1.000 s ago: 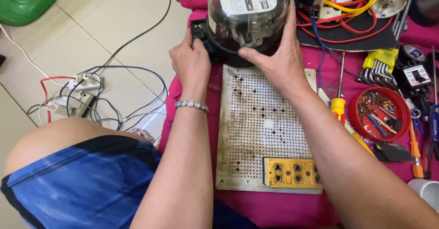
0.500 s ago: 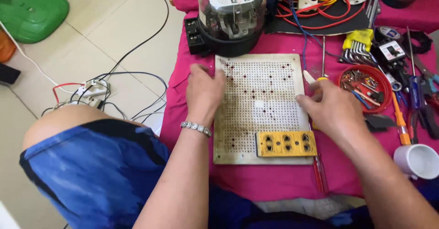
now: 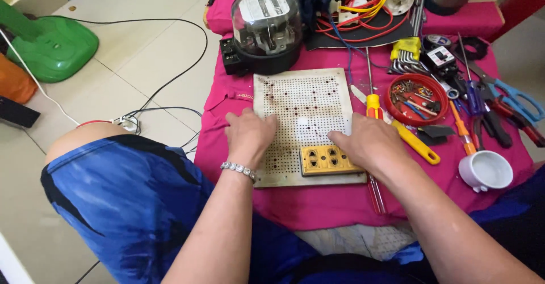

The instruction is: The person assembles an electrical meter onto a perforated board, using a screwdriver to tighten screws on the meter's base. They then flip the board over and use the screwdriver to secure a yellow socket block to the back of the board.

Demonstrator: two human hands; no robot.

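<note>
A white perforated board (image 3: 304,105) lies on the pink cloth (image 3: 318,202) in front of me. A yellow socket block (image 3: 326,159) is fixed at its near right corner. My left hand (image 3: 250,135) rests on the board's left edge, fingers curled over it. My right hand (image 3: 369,145) lies flat on the board's right edge, beside the socket block and over a yellow-handled screwdriver (image 3: 373,105). Behind the board stands a glass-domed electric meter (image 3: 265,26) on a black base, untouched.
Right of the board lie a red dish of screws (image 3: 415,99), a yellow-handled tool (image 3: 417,145), a white cup (image 3: 485,171), pliers, scissors (image 3: 514,99) and hex keys (image 3: 404,54). Red and yellow wires (image 3: 363,17) lie at the back. My knee in blue cloth (image 3: 125,193) fills the left foreground; cables cross the tiled floor.
Both hands let go of the meter, which stays at the back, and came down to the near edges of the perforated board. The camera view tilted toward me.
</note>
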